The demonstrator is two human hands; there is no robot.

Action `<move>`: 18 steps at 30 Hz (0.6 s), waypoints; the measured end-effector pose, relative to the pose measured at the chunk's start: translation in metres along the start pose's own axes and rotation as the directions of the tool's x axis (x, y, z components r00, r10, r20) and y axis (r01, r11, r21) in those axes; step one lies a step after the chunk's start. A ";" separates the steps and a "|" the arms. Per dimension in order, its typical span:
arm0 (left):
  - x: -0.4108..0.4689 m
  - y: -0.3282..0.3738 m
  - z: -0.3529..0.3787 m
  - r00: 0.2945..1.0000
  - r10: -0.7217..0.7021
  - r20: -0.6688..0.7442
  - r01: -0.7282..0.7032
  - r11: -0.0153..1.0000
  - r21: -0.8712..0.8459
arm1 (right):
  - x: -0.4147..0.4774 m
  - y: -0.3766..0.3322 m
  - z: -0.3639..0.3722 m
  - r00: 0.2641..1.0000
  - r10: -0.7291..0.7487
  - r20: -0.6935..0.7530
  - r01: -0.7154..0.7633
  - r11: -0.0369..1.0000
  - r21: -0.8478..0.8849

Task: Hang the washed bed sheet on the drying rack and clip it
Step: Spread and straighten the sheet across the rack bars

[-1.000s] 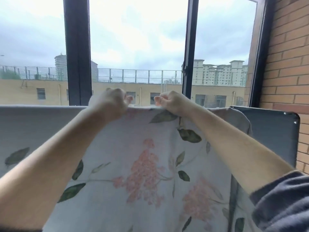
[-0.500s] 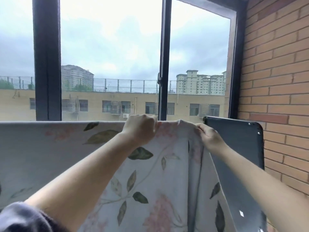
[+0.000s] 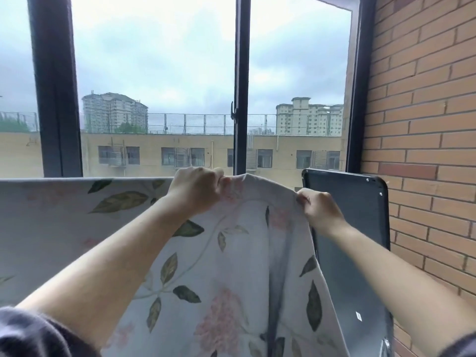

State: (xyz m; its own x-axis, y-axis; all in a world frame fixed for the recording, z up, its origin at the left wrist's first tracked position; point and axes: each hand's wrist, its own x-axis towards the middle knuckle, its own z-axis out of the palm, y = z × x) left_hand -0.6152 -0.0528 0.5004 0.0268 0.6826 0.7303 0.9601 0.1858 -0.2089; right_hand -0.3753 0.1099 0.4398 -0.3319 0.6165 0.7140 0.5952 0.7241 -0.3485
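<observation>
Fingers (image 3: pixel 211 173) of left hand (image 3: pixel 195 191) and right hand (image 3: pixel 320 211) half-hidden in bed sheet (image 3: pixel 231 266)

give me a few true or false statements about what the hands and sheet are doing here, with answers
1. The left hand and the right hand both grip the top edge of the bed sheet. True.
2. The bed sheet is plain white. False: it is printed with green leaves and pink flowers.
3. A dark panel stands to the right of the sheet, next to the brick wall. True.
4. A clip is already fixed on the sheet between the two hands. False: no clip shows anywhere on it.
</observation>
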 end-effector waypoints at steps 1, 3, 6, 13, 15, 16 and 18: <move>0.000 0.000 -0.001 1.000 -0.003 -0.002 0.003 1.000 -0.001 | 0.009 -0.001 -0.004 0.999 0.025 -0.043 -0.026 1.000 -0.017; 0.000 0.000 0.000 1.000 -0.004 -0.003 0.004 1.000 0.003 | 0.028 -0.007 -0.012 0.990 0.073 -0.119 -0.076 0.997 -0.020; 0.001 0.001 -0.001 1.000 -0.012 0.016 0.012 1.000 0.006 | 0.059 -0.021 -0.013 0.978 0.162 -0.132 -0.166 0.986 -0.020; 0.010 -0.001 -0.008 0.977 -0.130 0.167 0.151 0.981 -0.122 | 0.062 -0.015 0.026 0.806 0.187 0.562 -0.248 0.968 0.033; 0.016 0.000 -0.012 0.963 -0.177 0.204 0.217 0.957 -0.194 | 0.058 -0.022 0.017 0.831 0.147 0.536 -0.277 0.945 0.171; 0.019 0.001 -0.014 0.950 -0.190 0.246 0.252 0.935 -0.250 | 0.054 -0.026 0.010 0.856 0.134 0.500 -0.290 0.924 0.249; 0.026 0.003 -0.017 0.929 -0.202 0.311 0.308 0.887 -0.343 | 0.048 -0.038 -0.001 0.871 0.081 0.484 -0.316 0.847 0.428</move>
State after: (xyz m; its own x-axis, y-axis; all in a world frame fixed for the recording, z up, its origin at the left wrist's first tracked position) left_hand -0.6069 -0.0463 0.5294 -0.2558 0.8160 0.5184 0.9557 0.1328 0.2625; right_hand -0.4130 0.1123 0.4882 -0.5952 0.7454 0.3003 0.2960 0.5508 -0.7804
